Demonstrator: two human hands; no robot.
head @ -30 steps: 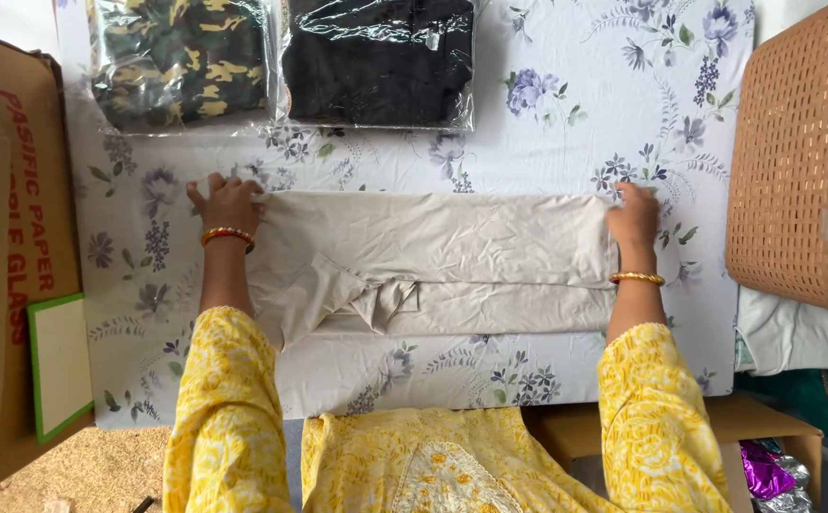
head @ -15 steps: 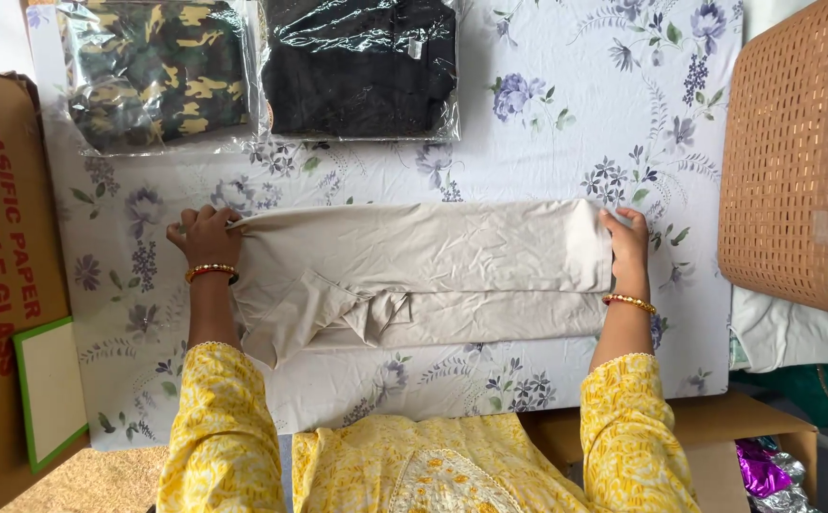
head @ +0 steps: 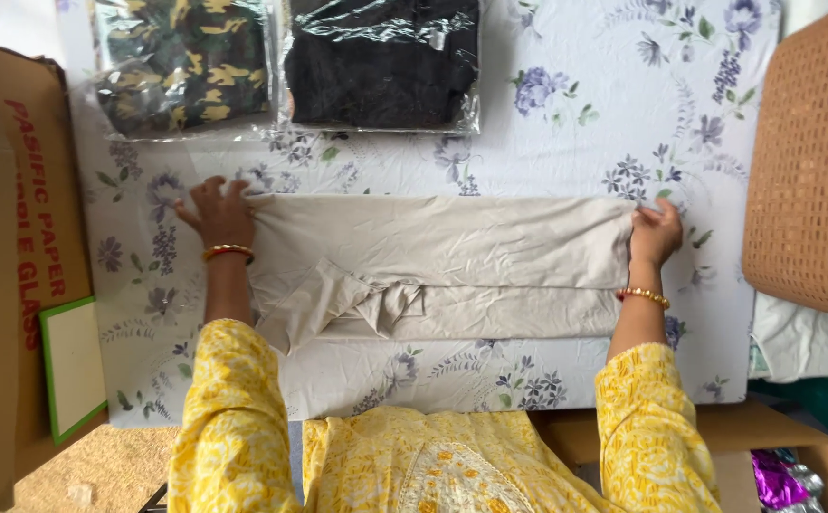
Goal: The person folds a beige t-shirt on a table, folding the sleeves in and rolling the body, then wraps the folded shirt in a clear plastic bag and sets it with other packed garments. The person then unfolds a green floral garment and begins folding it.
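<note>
beige garment (head: 452, 256) lies folded into a long band across the middle of the floral sheet (head: 566, 123), running left to right between the two hands. left hand (head: 216, 215) sits on the garment's left end, fingers spread and curled over the upper left corner, palm down, pressing or pinching the edge; cannot tell for sure if cloth is actually pinched under the fingers. right hand (head: 656, 233) is at the garment's right end, fingers closed around the upper right corner of the top fold, gripping the cloth. so the garment spans the whole gap between the grips, top layer stretched flat between them, lower layer showing below with a bunched, creased flap (head: 347, 302) near the left forearm. gold bangles on both wrists, yellow patterned sleeves (head: 233, 418)

beyond the garment, at the far edge of the sheet, two clear plastic packs: a camouflage-print one (head: 186, 62) on the left, a black one (head: 385, 57) just beside it on the right, both apart from the garment. cardboard box (head: 15, 237) at the left edge, woven tan basket (head: 813, 161) at the right edge
</note>
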